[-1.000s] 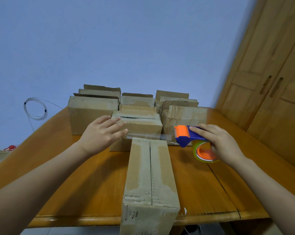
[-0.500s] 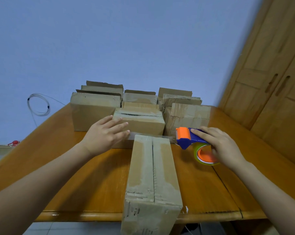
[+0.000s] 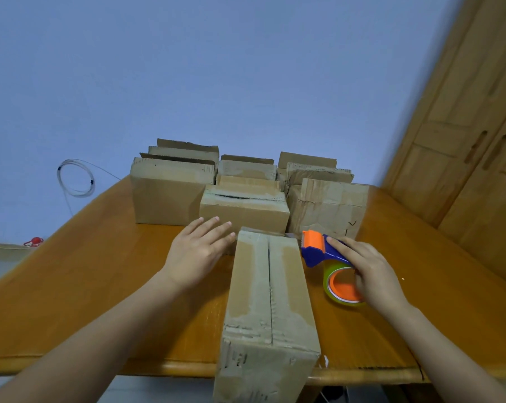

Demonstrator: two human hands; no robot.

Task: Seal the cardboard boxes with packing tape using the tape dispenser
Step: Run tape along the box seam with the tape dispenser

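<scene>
A long cardboard box (image 3: 267, 301) lies lengthwise in front of me, its near end over the table edge, its top flaps meeting in a centre seam. My right hand (image 3: 370, 271) grips the blue and orange tape dispenser (image 3: 323, 248) with its roll of tape (image 3: 343, 286), just right of the box's far end. A thin strip of clear tape seems to run from the dispenser toward the far end of the box. My left hand (image 3: 199, 251) has straight fingers and rests at the far left corner of the box.
Several more cardboard boxes (image 3: 243, 210) are stacked at the back of the orange wooden table (image 3: 86, 280). A wooden wardrobe (image 3: 472, 146) stands at the right. A coiled wire (image 3: 76, 178) hangs on the blue wall at the left.
Both hands have come lower and closer to the far end of the long box. The dispenser has dropped from above the box level to beside its far right corner.
</scene>
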